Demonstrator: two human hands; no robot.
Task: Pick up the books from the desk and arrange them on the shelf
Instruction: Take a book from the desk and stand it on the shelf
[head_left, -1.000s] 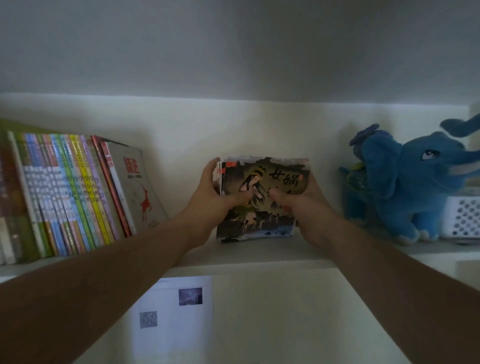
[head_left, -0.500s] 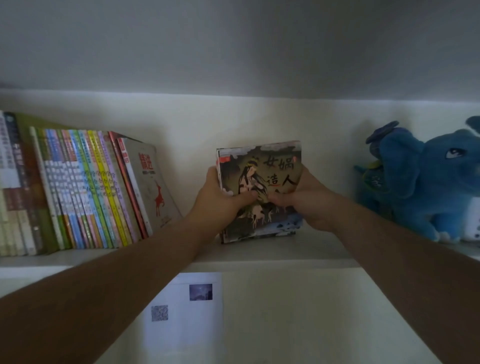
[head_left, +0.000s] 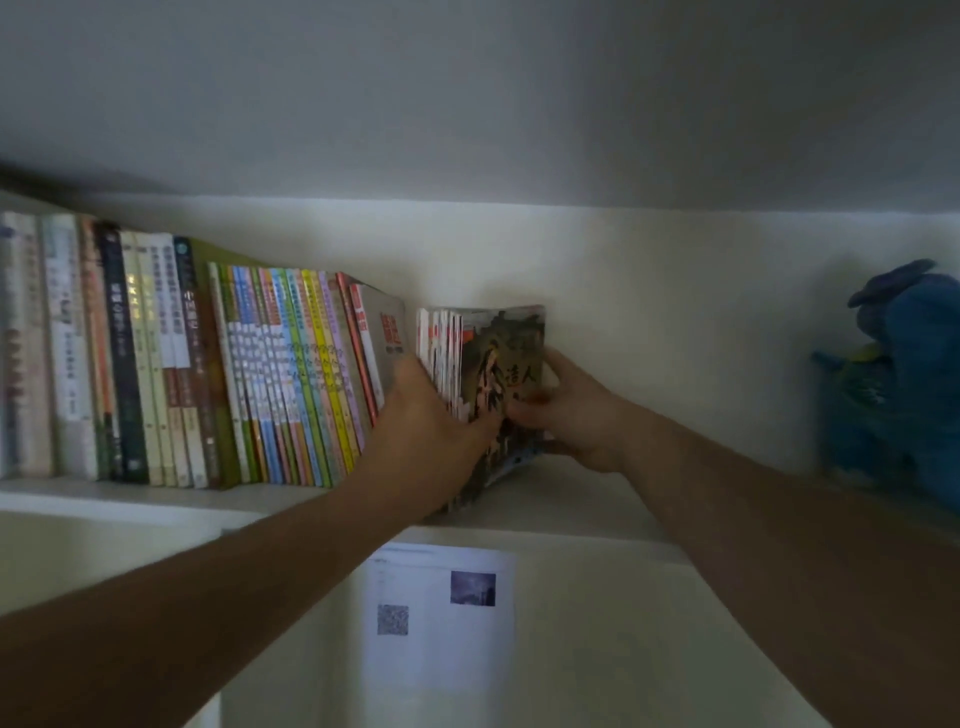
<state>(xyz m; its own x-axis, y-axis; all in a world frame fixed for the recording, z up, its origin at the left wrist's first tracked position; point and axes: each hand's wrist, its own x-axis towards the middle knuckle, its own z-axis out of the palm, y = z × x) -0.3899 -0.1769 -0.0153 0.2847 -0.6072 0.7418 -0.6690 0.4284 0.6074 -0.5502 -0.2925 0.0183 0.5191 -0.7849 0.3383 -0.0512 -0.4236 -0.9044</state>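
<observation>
A small stack of thin picture books (head_left: 498, 364) with a dark illustrated cover stands on the white shelf (head_left: 571, 499), turned so its spines face left. My left hand (head_left: 431, 415) grips its left side and my right hand (head_left: 571, 410) holds its right side, thumb on the cover. The stack sits just right of a long row of upright books (head_left: 208, 374), whose last books lean against each other. A narrow gap separates the stack from that row.
A blue plush elephant (head_left: 904, 374) sits at the shelf's right end, with bare shelf between it and the stack. Below the shelf hangs a white printed sheet (head_left: 441, 613) with a code square. The shelf's ceiling is close above.
Both hands have carried the stack left toward the row of books and rotated it so the cover faces right. The view has also panned left, pushing the elephant to the edge.
</observation>
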